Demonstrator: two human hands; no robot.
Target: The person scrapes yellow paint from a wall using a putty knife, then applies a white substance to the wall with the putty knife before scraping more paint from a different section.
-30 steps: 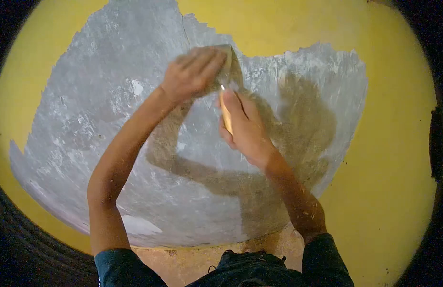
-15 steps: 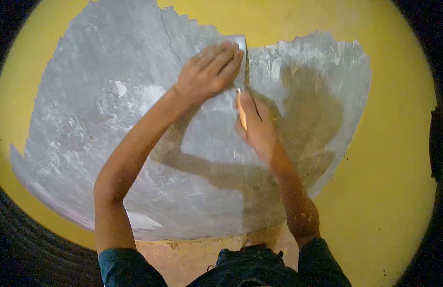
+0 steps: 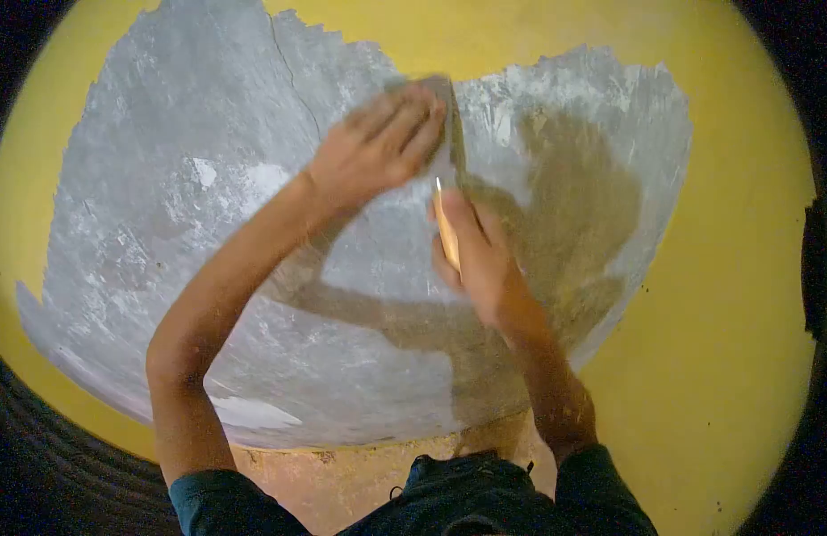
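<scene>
My right hand [image 3: 485,255] is wrapped round the light wooden handle [image 3: 447,237] of a putty knife, low on the tool. The knife's wide metal blade [image 3: 446,147] points up and lies against a grey patch [image 3: 378,313] on the wall, just below the edge of the yellow paint. My left hand [image 3: 373,147] lies over the left side of the blade, its fingers stretched out and pressed flat near the blade's upper end. Those fingers hide part of the blade and are a little blurred.
Yellow painted wall [image 3: 735,295] surrounds the grey patch with a ragged edge. A thin crack [image 3: 293,76] runs down its upper left. Whitish smears [image 3: 266,179] mark the surface. Below lies a pinkish-tan surface [image 3: 342,487]. Shadows of my head and arms fall across the patch.
The putty knife and both hands have moved slightly down along the wall. My left elbow has swung out to the left. The view has shifted a little.
</scene>
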